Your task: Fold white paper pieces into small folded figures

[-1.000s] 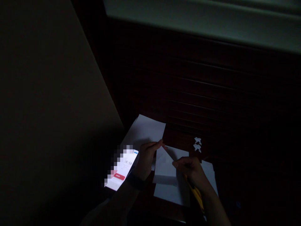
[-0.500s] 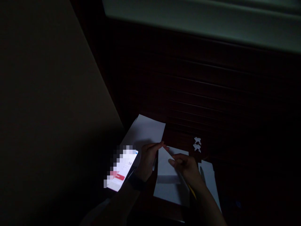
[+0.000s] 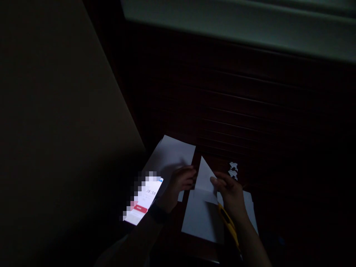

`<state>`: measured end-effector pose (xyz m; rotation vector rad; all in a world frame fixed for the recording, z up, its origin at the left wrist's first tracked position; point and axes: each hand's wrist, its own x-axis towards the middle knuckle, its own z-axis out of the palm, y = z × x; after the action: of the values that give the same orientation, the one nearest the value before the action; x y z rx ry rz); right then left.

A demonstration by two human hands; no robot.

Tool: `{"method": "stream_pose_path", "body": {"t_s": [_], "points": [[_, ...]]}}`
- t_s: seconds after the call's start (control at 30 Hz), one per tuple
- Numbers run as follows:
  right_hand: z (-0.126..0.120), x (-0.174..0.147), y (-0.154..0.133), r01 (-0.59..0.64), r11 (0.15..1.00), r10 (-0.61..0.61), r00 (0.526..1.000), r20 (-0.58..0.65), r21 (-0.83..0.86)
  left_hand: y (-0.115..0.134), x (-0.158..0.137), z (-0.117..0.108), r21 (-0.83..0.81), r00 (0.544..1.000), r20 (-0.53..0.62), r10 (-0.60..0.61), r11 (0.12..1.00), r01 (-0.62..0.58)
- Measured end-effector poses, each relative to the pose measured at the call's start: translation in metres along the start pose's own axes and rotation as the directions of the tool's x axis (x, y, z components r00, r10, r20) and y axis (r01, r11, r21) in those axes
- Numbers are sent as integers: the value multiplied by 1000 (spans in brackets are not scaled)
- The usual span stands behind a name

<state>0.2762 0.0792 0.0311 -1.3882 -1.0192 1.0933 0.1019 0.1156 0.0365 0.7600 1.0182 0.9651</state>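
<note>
In dim light, my right hand [image 3: 229, 191] pinches the right edge of a folded piece of white paper [image 3: 205, 180] between thumb and fingers. Its pointed corner sticks up above a white sheet [image 3: 198, 220] lying on the dark table. Under the same hand runs a yellow utility knife [image 3: 229, 224], apparently held in the palm, though the grip is hidden. Just left of the paper, my left hand [image 3: 182, 180] has loosely bent, slightly blurred fingers set apart, with nothing visible in them.
A lit phone [image 3: 144, 204] stands tilted beside my left wrist, partly pixelated. Larger white sheets [image 3: 172, 152] lie behind the left hand, and more paper [image 3: 250, 211] lies right of my right wrist. Small white paper pieces [image 3: 233, 170] sit farther back, near the dark slatted panel [image 3: 236, 111].
My left hand has let go of the paper's corner and drawn slightly back. The right hand has moved right, with the folded paper turned more upright. More of the yellow knife shows.
</note>
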Motion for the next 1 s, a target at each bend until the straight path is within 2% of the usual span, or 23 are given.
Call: {"method": "stream_pose_path", "body": {"t_s": [0.07, 0.2, 0.33, 0.53, 0.7, 0.77, 0.87, 1.0], "points": [[0, 1, 0, 13, 1000, -12, 999, -37, 25, -2, -3, 4, 77, 997, 74, -34, 997, 28], [1, 1, 3, 20, 996, -20, 1000, -9, 83, -10, -4, 8, 124, 983, 182, 12, 992, -35], [0, 1, 5, 53, 988, -63, 996, 69, 146, -12, 0, 6, 112, 981, 192, 20, 993, -42], [0, 1, 6, 17, 995, -15, 1000, -15, 103, -8, -2, 6, 113, 965, 260, -19, 994, -11], [-2, 3, 8, 13, 998, -11, 999, -38, 67, -2, -7, 8, 120, 959, 284, 20, 991, -56], [-4, 4, 8, -16, 999, 17, 1000, -17, 51, 1, -8, 10, 92, 959, 278, 48, 993, -77], [-6, 3, 5, -61, 998, 59, 995, 84, 27, 2, -5, 10, 72, 970, 217, 107, 990, -125], [-2, -3, -2, -122, 986, 96, 974, 204, 115, -4, 0, 7, 77, 985, 95, 143, 986, -151]]}}
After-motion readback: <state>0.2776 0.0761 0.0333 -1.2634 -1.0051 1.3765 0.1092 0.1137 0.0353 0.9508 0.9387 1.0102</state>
